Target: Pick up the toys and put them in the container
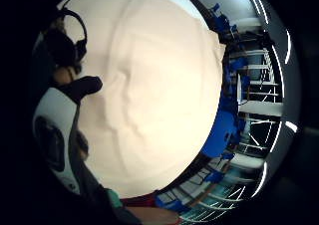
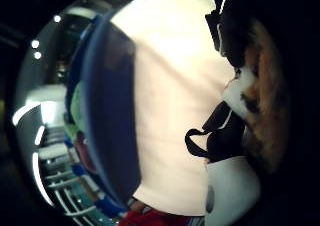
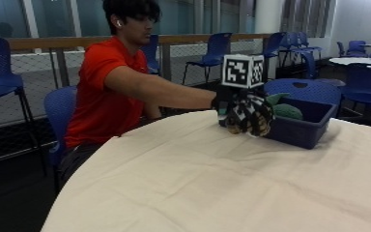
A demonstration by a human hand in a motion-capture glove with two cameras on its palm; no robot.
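A plush toy patterned in brown, black and white (image 3: 249,117) hangs in the black-gloved right hand (image 3: 227,104), whose fingers curl round it from above. It is off the cream tablecloth (image 3: 192,183) and just beside the near wall of the dark blue plastic container (image 3: 301,126), not yet over its opening. In the thumb-side palm view its fur looks shaggy, with a white patch among orange-brown. Inside the container a green soft toy (image 3: 286,111) already lies, so the task seems well along; this toy remains to be dropped in.
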